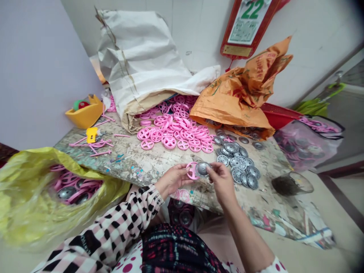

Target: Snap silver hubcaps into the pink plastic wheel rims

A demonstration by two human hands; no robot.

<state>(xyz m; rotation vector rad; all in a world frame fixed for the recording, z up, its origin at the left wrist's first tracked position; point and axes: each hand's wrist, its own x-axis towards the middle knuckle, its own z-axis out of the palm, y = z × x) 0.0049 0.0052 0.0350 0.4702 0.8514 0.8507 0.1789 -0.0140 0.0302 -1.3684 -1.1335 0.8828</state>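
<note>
Near the table's front edge, my left hand [174, 179] pinches a pink spoked ring [192, 171] between thumb and fingers. My right hand [222, 178] holds a round silver-grey disc [201, 169] close beside the ring, and their edges overlap or touch. Behind my hands lies a heap of pink spoked rings [182, 131], spilling from the mouth of a white sack [148, 53]. To the right, a pile of silver-grey discs [238, 161] lies in front of an orange sack [236, 98].
On the left are a yellow container [85, 113], pink sticks [102, 144] and a yellow bag [25, 197] holding pink and grey pieces. A clear bag [309, 148] hangs at the right, near a dark translucent cup [292, 184]. The table [136, 163] is stained.
</note>
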